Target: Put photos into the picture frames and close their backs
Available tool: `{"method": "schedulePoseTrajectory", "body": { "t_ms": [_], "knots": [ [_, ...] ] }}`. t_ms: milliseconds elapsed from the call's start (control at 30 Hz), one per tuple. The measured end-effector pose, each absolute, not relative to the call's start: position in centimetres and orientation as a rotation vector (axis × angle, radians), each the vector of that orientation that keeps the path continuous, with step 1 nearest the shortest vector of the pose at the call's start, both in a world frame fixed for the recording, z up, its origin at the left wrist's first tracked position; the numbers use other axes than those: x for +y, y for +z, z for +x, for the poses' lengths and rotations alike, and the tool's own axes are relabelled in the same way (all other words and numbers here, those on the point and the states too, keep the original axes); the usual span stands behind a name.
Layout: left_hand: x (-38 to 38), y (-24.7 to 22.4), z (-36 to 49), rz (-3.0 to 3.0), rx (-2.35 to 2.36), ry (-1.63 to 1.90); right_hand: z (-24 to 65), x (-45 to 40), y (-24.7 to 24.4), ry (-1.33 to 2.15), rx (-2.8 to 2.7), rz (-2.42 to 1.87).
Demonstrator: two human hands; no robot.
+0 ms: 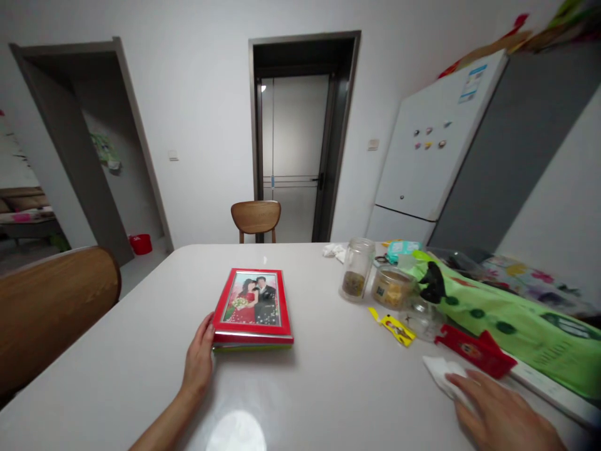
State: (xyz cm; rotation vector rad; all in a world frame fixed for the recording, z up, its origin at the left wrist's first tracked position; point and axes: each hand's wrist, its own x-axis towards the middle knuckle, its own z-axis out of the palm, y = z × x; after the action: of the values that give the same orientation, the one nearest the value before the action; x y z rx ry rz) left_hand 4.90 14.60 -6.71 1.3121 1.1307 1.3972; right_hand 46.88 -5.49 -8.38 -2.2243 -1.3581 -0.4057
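A red-framed picture (pixel 257 299) of a couple lies on the white table (pixel 328 382), on top of something with a green edge. My left hand (pixel 201 354) rests against the left side of the frame, its fingers along the edge near the front corner. At the lower right, my right hand (pixel 502 407) has its fingers on a crumpled white tissue (pixel 444 374), with thumb and fingers closed around part of it. Beyond that hand lies a red packet (pixel 476 352).
Right side of the table: a glass jar (pixel 357 272), a round container (pixel 392 289), a yellow wrapper (pixel 398 330), a small clear jar (pixel 421 318) and a long green bag (pixel 507 313). Wooden chairs stand at the far edge (pixel 256 217) and left (pixel 61 307).
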Motion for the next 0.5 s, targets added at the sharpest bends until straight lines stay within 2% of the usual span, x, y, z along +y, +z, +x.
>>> {"method": "schedulePoseTrajectory", "body": {
  "t_ms": [100, 233, 300, 367, 500],
  "knots": [
    [14.4, -6.6, 4.8, 1.367, 1.088, 1.407, 41.5, -3.1, -6.5, -0.343, -1.329, -2.045],
    [13.9, -6.8, 4.7, 1.396, 1.092, 1.415, 30.1, 4.2, -4.0, 0.374, -1.273, -1.706],
    [13.6, -7.1, 4.7, 1.393, 1.119, 1.412, 26.1, 7.6, -4.3, 0.576, -1.132, -1.645],
    [13.3, -7.4, 4.8, 1.421, 1.141, 1.398, 24.1, 10.0, -5.0, 0.667, -1.095, -1.602],
    [12.7, -7.3, 4.9, 1.514, 1.184, 1.358, 24.0, 11.4, -5.9, 0.635, -1.171, -1.586]
  ]
}}
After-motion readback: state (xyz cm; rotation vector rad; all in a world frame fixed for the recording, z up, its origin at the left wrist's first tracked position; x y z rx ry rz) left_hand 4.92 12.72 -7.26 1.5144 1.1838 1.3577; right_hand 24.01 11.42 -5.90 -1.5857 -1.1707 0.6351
